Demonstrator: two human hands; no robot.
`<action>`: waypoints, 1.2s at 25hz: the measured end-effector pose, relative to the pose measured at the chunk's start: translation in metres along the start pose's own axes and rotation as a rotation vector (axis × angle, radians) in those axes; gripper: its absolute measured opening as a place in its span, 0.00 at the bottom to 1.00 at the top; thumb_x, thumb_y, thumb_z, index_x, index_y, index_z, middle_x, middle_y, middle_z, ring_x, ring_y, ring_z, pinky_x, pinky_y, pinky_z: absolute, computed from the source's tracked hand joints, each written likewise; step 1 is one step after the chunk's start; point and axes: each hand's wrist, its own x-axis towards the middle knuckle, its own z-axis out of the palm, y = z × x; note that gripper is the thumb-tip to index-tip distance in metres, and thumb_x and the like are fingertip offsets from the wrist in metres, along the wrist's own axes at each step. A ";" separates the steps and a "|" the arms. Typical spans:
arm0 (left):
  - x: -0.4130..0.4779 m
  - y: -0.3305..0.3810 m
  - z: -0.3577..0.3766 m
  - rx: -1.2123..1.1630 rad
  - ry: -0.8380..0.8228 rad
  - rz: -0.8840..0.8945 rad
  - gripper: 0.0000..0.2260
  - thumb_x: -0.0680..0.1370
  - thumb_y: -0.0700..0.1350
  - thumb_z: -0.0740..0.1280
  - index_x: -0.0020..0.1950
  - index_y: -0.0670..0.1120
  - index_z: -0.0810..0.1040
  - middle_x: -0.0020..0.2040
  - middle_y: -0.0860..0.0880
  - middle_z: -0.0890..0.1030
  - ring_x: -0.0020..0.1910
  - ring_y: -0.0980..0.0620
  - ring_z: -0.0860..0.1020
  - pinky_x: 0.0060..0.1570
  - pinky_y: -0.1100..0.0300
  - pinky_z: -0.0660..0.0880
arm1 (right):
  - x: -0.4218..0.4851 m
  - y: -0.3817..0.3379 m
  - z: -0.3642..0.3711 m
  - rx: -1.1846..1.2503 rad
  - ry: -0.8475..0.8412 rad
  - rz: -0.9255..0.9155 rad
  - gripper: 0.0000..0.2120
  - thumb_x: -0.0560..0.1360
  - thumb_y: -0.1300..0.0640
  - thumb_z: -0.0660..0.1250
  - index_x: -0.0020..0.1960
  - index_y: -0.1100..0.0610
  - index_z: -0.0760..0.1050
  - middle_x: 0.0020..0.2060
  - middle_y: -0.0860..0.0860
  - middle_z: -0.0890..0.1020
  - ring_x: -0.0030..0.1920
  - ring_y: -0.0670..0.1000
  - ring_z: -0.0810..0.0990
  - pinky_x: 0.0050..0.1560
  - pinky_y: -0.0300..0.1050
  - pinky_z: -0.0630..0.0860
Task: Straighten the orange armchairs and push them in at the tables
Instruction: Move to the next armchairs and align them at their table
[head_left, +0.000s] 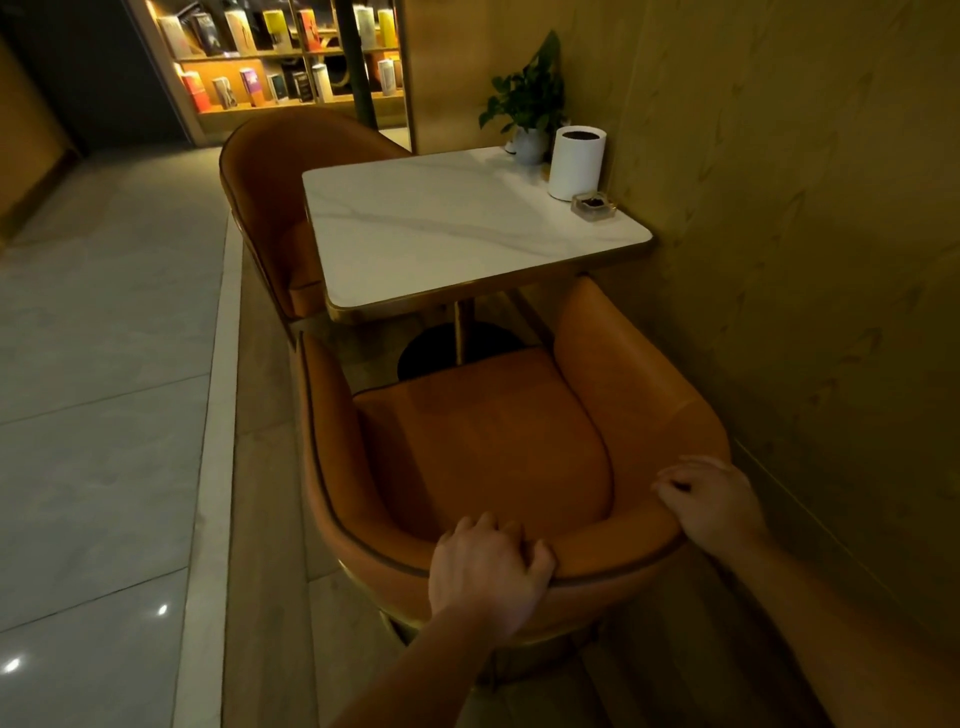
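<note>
An orange armchair stands just in front of me, facing a white marble table with a gold rim. Its seat front sits short of the table edge, and the chair is turned slightly to the left. My left hand grips the top of the backrest near its middle. My right hand grips the same backrest rim further right, close to the wall. A second orange armchair stands at the far side of the table, its seat partly under the tabletop.
A tan wall runs close along the chair's right side. On the table's far right corner stand a potted plant, a white cylinder and a glass ashtray. Pale tiled floor lies left; a lit bookshelf is behind.
</note>
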 end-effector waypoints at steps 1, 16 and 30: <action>0.005 0.003 -0.001 0.001 0.008 0.000 0.26 0.79 0.66 0.46 0.49 0.52 0.78 0.45 0.52 0.75 0.46 0.50 0.72 0.44 0.53 0.69 | 0.004 0.001 -0.003 -0.001 0.006 -0.002 0.08 0.76 0.50 0.69 0.50 0.50 0.85 0.55 0.45 0.83 0.65 0.50 0.73 0.70 0.56 0.64; 0.071 0.029 0.007 -0.002 0.105 0.007 0.26 0.78 0.67 0.45 0.48 0.53 0.77 0.41 0.53 0.74 0.42 0.52 0.72 0.42 0.55 0.75 | 0.070 0.020 -0.017 -0.009 -0.036 0.003 0.10 0.77 0.48 0.66 0.52 0.49 0.84 0.60 0.47 0.81 0.66 0.51 0.72 0.70 0.53 0.63; 0.086 0.037 0.009 -0.018 0.031 -0.058 0.26 0.78 0.69 0.47 0.53 0.55 0.78 0.47 0.53 0.75 0.47 0.52 0.72 0.47 0.52 0.74 | 0.080 0.019 -0.029 -0.017 -0.072 -0.016 0.10 0.77 0.46 0.64 0.47 0.45 0.84 0.56 0.46 0.80 0.65 0.50 0.71 0.68 0.51 0.63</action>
